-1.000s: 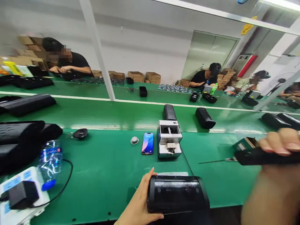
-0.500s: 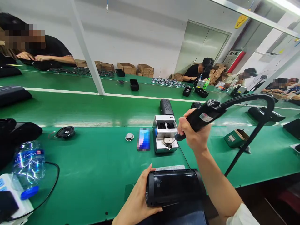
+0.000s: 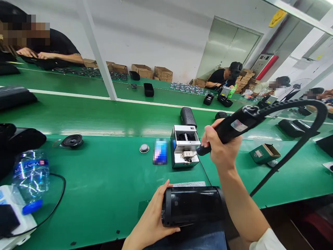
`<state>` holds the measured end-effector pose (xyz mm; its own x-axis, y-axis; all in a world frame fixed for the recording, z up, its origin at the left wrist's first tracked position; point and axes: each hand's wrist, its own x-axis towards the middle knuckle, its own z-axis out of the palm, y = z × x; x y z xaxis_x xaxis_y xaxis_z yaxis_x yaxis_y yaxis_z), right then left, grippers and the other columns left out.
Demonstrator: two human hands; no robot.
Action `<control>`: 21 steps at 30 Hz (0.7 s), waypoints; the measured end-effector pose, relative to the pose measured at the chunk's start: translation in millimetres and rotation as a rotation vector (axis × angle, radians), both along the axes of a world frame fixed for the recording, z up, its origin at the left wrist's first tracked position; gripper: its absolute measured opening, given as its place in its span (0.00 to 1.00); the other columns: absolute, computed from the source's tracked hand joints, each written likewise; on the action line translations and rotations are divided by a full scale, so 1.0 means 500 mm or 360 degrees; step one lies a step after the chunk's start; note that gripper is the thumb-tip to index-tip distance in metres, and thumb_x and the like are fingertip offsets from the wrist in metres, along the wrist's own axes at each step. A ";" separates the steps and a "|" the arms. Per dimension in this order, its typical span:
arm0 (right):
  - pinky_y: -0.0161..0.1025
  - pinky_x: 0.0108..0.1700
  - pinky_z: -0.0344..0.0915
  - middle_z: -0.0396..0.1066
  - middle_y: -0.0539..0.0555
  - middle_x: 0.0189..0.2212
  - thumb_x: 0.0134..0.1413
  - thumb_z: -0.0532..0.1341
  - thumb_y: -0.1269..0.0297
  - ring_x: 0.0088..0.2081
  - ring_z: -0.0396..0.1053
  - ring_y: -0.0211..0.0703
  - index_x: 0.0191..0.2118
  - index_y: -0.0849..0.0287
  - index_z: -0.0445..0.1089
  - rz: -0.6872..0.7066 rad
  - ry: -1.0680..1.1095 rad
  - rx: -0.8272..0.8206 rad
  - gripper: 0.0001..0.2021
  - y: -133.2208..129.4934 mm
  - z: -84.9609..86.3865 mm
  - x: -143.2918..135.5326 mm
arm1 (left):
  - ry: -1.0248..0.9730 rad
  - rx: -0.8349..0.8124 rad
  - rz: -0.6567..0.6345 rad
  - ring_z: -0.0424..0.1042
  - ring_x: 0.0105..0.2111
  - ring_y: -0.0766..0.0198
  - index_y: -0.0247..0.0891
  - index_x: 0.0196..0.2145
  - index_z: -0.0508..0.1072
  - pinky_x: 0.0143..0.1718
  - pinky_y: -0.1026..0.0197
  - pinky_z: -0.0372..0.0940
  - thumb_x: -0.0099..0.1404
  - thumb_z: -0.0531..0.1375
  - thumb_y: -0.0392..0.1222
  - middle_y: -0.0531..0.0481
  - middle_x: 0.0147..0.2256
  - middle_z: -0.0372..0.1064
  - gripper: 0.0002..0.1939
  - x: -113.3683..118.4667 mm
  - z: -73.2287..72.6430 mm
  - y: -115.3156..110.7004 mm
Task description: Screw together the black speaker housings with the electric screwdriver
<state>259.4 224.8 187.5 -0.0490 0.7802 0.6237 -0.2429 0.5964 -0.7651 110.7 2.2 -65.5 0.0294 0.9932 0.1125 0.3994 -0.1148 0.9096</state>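
My left hand point(image 3: 156, 217) grips the left end of a glossy black speaker housing point(image 3: 195, 206) at the table's front edge, thumb and fingers around it. My right hand point(image 3: 221, 146) is wrapped round a black electric screwdriver point(image 3: 235, 126) with a thick ribbed cable. The driver's tip points down left at the front of a silver screw feeder point(image 3: 185, 147), by its outlet; whether it touches a screw is too small to tell. Behind the feeder lies a dark textured cylinder point(image 3: 188, 116). A phone point(image 3: 160, 151) and a small round silver part point(image 3: 144, 148) are left of the feeder.
A loose speaker driver point(image 3: 73, 141), a water bottle point(image 3: 31, 177) and a white box with a black cable are at left. A green box point(image 3: 264, 153) stands at right. Across the green bench point(image 3: 104, 187), several people sit among black housings and cardboard boxes point(image 3: 142, 71).
The camera view has shifted slightly. My right hand and the screwdriver have moved a little to the right, still near the feeder's front. My left hand keeps its hold on the housing.
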 end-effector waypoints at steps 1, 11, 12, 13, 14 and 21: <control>0.34 0.22 0.65 0.67 0.40 0.17 0.61 0.76 0.60 0.16 0.65 0.35 0.36 0.54 0.70 0.0002 0.0005 0.0014 0.13 0.001 0.002 0.002 | 0.0001 0.0002 0.0004 0.62 0.80 0.26 0.61 0.88 0.30 0.80 0.20 0.60 0.61 0.86 0.38 0.30 0.80 0.57 0.82 0.000 -0.001 0.000; 0.35 0.23 0.66 0.70 0.42 0.19 0.59 0.75 0.58 0.18 0.65 0.35 0.39 0.55 0.74 -0.0055 -0.0058 -0.0075 0.12 0.015 -0.008 -0.016 | 0.0007 0.0009 0.0036 0.65 0.79 0.29 0.63 0.88 0.32 0.80 0.25 0.62 0.59 0.87 0.38 0.34 0.79 0.60 0.83 0.002 0.005 -0.001; 0.35 0.23 0.66 0.70 0.42 0.19 0.58 0.75 0.59 0.18 0.65 0.35 0.38 0.55 0.74 -0.0062 -0.0047 -0.0084 0.12 0.016 -0.007 -0.018 | 0.0008 0.0005 0.0041 0.65 0.79 0.30 0.63 0.88 0.32 0.80 0.26 0.62 0.59 0.87 0.39 0.35 0.80 0.60 0.83 0.002 0.006 -0.002; 0.35 0.22 0.65 0.69 0.41 0.19 0.58 0.75 0.59 0.17 0.65 0.35 0.38 0.55 0.74 -0.0069 -0.0034 -0.0089 0.12 0.017 -0.006 -0.019 | 0.0011 0.0001 0.0043 0.65 0.79 0.30 0.64 0.88 0.32 0.80 0.27 0.63 0.59 0.87 0.40 0.35 0.80 0.60 0.83 0.002 0.006 -0.002; 0.35 0.22 0.65 0.69 0.41 0.19 0.57 0.76 0.59 0.17 0.65 0.35 0.37 0.55 0.73 -0.0076 -0.0021 -0.0090 0.12 0.019 -0.005 -0.020 | 0.0016 0.0000 0.0044 0.66 0.79 0.30 0.64 0.88 0.32 0.80 0.28 0.63 0.59 0.87 0.41 0.35 0.80 0.60 0.83 0.002 0.007 -0.002; 0.34 0.20 0.64 0.69 0.42 0.18 0.58 0.77 0.59 0.16 0.64 0.35 0.35 0.55 0.73 -0.0077 -0.0036 -0.0082 0.13 0.020 -0.009 -0.019 | 0.0011 0.0018 0.0043 0.67 0.78 0.32 0.63 0.88 0.30 0.80 0.29 0.64 0.61 0.86 0.42 0.35 0.80 0.61 0.82 0.001 0.013 -0.002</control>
